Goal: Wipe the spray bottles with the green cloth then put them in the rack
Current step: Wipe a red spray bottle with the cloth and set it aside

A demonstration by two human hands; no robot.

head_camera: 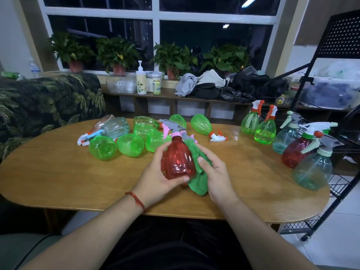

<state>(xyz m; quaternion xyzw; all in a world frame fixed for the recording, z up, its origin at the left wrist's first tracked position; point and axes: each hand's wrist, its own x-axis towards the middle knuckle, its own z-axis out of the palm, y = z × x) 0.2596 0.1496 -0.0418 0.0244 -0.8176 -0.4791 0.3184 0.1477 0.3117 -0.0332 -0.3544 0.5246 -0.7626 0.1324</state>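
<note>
While the left hand [158,177] grips the red spray bottle [179,159] above the table [78,184], the right hand [215,175] presses the green cloth [198,172] (bunched) against its side.

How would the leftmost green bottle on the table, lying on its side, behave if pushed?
The green bottle lies on its round side, so it would probably roll. It looks empty, so it is likely light.
</note>
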